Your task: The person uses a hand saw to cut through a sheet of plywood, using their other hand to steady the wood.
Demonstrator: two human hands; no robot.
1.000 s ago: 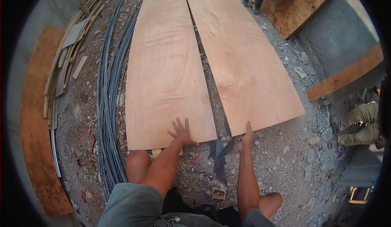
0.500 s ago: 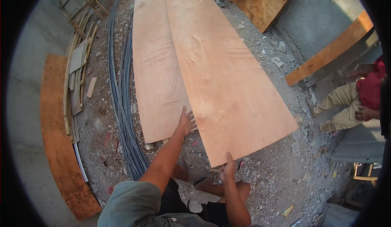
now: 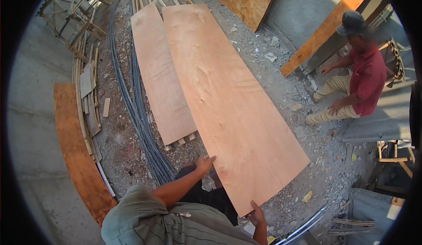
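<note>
A long plywood sheet point(image 3: 233, 126) stretches away from me, its near end held up in front of my body. My left hand point(image 3: 204, 164) grips its left long edge, thumb on top and fingers hidden beneath. At the near end, close to the left corner, my right hand point(image 3: 256, 214) pinches the edge with the thumb on the upper face. Another plywood sheet point(image 3: 162, 78) lies to the left on wooden strips, partly covered by the one I hold.
A bundle of steel bars point(image 3: 143, 126) runs along the left. Beyond it, bamboo poles point(image 3: 83, 109) and a stained board point(image 3: 77, 144) line the wall. At right stands a person in a red shirt point(image 3: 368, 78), near a leaning board point(image 3: 325, 30). Rubble covers the ground.
The held sheet has come toward me, its near end now lower in view. My left hand now grips its left edge instead of reaching beside it. The person at right shows more fully.
</note>
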